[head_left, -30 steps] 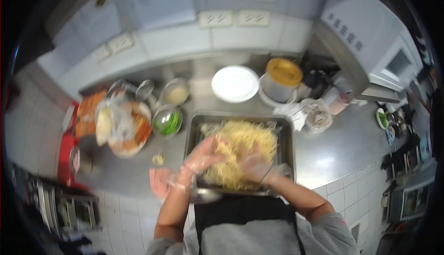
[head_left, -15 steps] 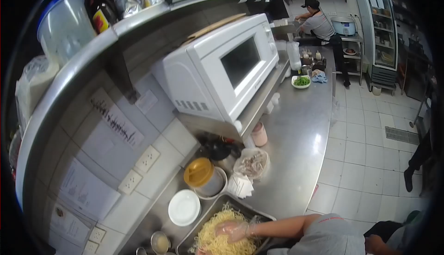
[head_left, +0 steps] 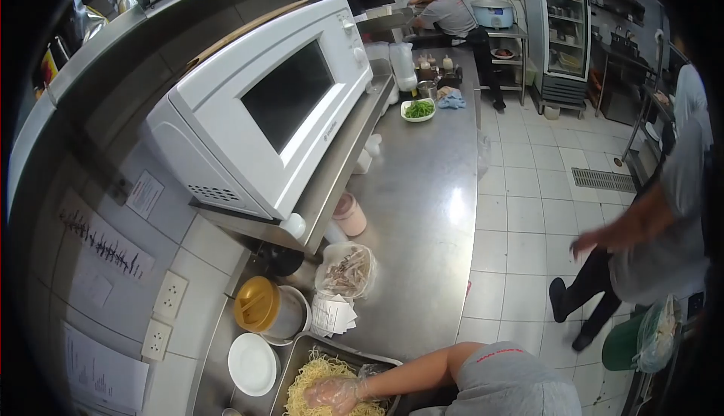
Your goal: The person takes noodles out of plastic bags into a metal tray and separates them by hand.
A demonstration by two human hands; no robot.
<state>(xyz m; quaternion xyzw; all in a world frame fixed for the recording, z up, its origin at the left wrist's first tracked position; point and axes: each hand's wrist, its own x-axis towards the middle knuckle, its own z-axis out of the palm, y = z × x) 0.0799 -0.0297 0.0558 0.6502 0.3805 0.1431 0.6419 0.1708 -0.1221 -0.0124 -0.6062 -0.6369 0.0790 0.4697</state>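
My right hand [head_left: 332, 395], in a clear plastic glove, is sunk into a heap of yellow noodles [head_left: 323, 368]. Its fingers curl into the strands, and the tips are partly buried. The noodles fill a deep metal tray [head_left: 390, 359] at the bottom edge of the view, which cuts off its near side. My left hand is out of view. Beside the tray stand a stack of white plates [head_left: 253, 364] and a container with a yellow lid [head_left: 257, 305]. Paper slips [head_left: 332, 315] lie just behind it.
A plastic-lined tub [head_left: 346, 270] and a pink-filled jar [head_left: 349, 214] stand along the steel counter [head_left: 430, 220]. Above is a microwave [head_left: 264, 107] on a shelf. A co-worker [head_left: 656, 220] is at the right, near a green bin [head_left: 630, 340]; another person [head_left: 450, 15] works at the back.
The view has shifted, so the counter and tray appear further left and lower. A co-worker has come into sight at the right. My right hand stays in the noodles.
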